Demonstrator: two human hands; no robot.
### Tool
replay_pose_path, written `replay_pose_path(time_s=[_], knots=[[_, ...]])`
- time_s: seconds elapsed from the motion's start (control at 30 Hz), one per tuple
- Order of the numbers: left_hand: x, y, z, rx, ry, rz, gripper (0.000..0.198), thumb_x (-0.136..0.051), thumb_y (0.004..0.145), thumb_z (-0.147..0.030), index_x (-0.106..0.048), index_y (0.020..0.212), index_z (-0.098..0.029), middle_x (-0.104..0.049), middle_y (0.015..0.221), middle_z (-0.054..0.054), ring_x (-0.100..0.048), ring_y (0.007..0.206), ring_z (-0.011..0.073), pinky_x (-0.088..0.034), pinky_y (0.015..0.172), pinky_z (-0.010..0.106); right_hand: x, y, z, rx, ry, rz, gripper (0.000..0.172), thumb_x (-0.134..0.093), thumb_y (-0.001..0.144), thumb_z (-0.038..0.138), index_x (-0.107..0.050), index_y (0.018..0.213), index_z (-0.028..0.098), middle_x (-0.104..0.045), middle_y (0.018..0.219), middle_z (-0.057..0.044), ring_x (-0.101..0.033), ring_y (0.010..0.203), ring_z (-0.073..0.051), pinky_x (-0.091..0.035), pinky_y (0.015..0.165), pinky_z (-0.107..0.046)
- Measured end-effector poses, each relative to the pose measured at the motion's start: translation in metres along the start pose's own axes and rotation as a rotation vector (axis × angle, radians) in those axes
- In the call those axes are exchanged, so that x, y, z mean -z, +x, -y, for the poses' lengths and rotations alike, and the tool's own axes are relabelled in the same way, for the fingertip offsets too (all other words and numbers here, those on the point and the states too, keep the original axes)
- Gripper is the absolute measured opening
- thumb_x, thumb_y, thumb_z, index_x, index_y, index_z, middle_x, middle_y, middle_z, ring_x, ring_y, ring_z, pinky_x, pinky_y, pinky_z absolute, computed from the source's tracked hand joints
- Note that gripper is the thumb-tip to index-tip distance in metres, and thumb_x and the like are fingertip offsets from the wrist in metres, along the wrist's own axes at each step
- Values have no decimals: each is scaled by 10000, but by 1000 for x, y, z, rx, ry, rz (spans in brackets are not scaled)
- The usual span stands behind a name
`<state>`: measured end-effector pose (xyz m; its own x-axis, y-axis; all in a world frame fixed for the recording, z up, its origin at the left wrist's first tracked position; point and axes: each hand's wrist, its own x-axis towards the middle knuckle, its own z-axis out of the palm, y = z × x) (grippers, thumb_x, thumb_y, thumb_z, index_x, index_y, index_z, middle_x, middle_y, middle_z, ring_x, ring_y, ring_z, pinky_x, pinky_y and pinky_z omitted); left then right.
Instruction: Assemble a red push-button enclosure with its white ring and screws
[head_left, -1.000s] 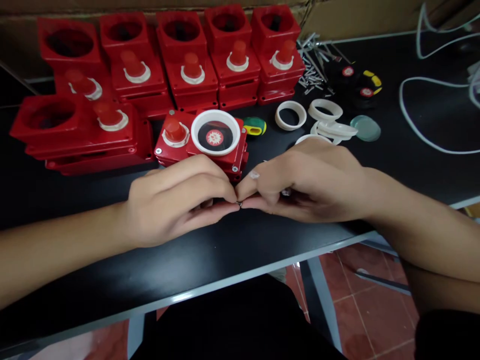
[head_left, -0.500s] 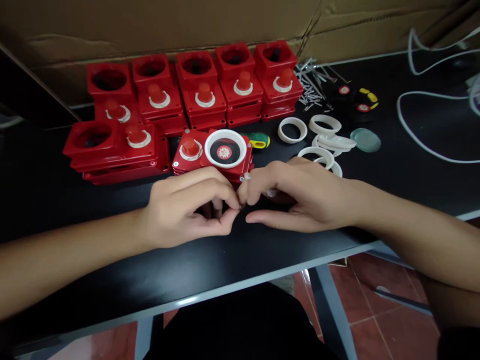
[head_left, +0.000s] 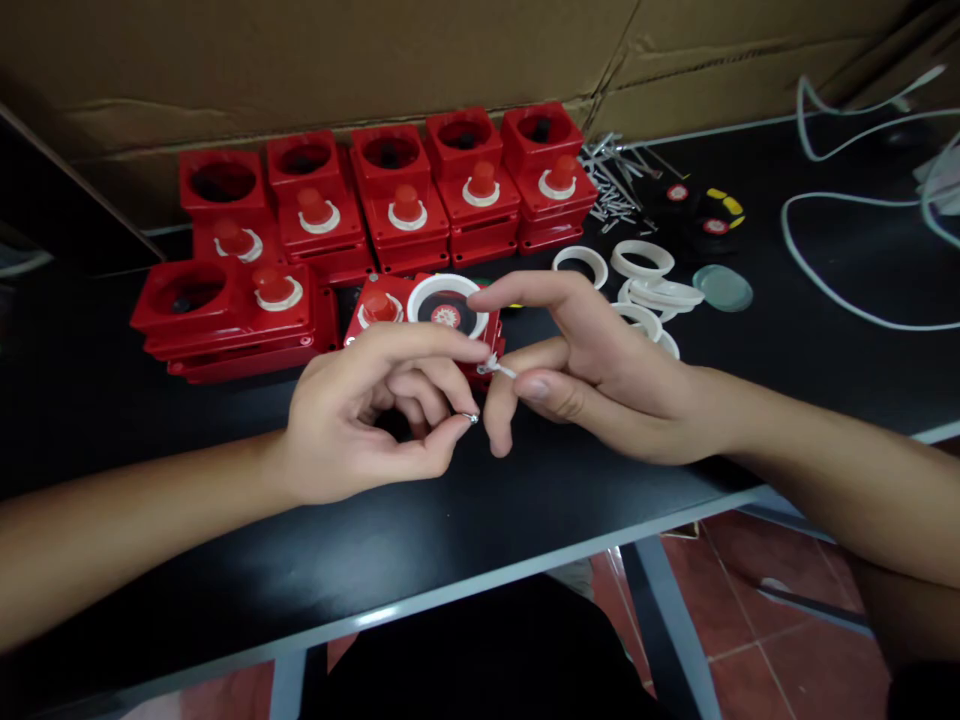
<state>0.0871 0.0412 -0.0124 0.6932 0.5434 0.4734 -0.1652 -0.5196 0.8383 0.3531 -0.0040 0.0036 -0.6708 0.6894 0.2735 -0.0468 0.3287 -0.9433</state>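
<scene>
My left hand (head_left: pixel 367 410) pinches a small shiny metal screw (head_left: pixel 472 418) between thumb and fingertips; most of it is hidden. Facing it, my right hand (head_left: pixel 592 385) has its thumb against its fingers on a thin white strip with a looped end (head_left: pixel 495 366); its index finger is stretched out above. Just behind the hands lies a red housing (head_left: pixel 367 290), partly covered by them. It bears a red knob (head_left: pixel 380 307) and a white ring (head_left: pixel 417 294) around a dark disc with a red-and-white emblem (head_left: pixel 445 317).
Several red housings (head_left: pixel 405 240) stand along the cardboard (head_left: pixel 337 60) at the back. To the right lie loose white rings (head_left: pixel 643 258), clear discs (head_left: pixel 722 288), a heap of screws (head_left: pixel 615 190), black-and-yellow pieces (head_left: pixel 725 207) and a white cable (head_left: pixel 787 240). The table edge (head_left: pixel 525 560) runs in front.
My hands have moved apart a little. The right index finger has lifted and straightened, the right thumb has closed in on the white strip, and the screw in my left fingertips now shows.
</scene>
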Motion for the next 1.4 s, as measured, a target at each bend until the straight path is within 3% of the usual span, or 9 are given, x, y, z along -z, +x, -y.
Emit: replay_pose_path(time_s=[0.07,0.23,0.47,0.63,0.77,0.93,1.07,1.27,1.4], knots=[[1,1,0,-18,46,14,614,-827,966,-17,-735,1498,-310,-852,1011,-3,-793,640,99,-676,636,152,1,0,3,-24,-48,43,489,-458,1244,211,-245,1683,173,-728,950,59,-773,967,-95,-601,995,-260],[5,5,-4,-46,207,5,315,-847,973,-37,-874,1209,-245,-832,1011,14,-744,664,72,-646,644,137,2,1,5,-65,-94,109,573,-442,1246,214,-183,1748,118,-717,958,41,-775,996,-115,-602,1032,-274],[3,6,-1,-57,186,-19,350,-831,1000,-69,-849,1291,-263,-819,963,6,-751,702,105,-655,667,200,-4,1,1,-31,-127,118,621,-424,1255,236,-143,1806,170,-714,997,28,-762,1030,-131,-591,1050,-300],[5,5,0,-90,252,9,206,-867,1006,-119,-837,1142,-272,-835,995,16,-752,758,126,-646,685,245,-5,-2,-2,-35,-189,118,611,-443,1256,269,-164,1789,158,-736,1036,16,-754,995,-127,-596,999,-275],[5,4,-2,-78,250,3,177,-867,997,-113,-807,1073,-261,-800,909,5,-756,753,139,-632,662,259,-2,-4,0,-27,-257,114,628,-483,1224,195,-189,1779,190,-766,1038,26,-749,931,-116,-595,915,-259],[5,6,-5,-55,248,-22,172,-869,968,-110,-810,1026,-260,-797,916,11,-769,700,142,-639,610,253,0,-3,4,27,-403,63,435,-487,1205,173,-377,1619,98,-697,891,64,-624,719,-79,-525,744,-211],[5,6,-5,-55,215,-29,196,-869,957,-100,-804,1034,-268,-826,959,14,-782,712,136,-657,602,226,-1,-2,6,16,-441,15,284,-502,1208,208,-491,1472,102,-683,843,79,-583,646,-56,-475,664,-187],[3,4,-2,-49,165,-13,209,-909,964,-139,-777,1045,-280,-857,1013,26,-797,776,144,-685,656,240,3,2,6,34,-542,29,136,-593,1166,226,-628,1237,116,-728,883,34,-602,662,-52,-434,621,-181],[4,3,-4,-46,182,-5,211,-901,974,-132,-752,1006,-278,-865,1007,15,-821,808,151,-697,695,262,3,3,6,33,-544,24,168,-614,1195,312,-664,1143,160,-762,947,5,-592,680,-67,-406,612,-203]])
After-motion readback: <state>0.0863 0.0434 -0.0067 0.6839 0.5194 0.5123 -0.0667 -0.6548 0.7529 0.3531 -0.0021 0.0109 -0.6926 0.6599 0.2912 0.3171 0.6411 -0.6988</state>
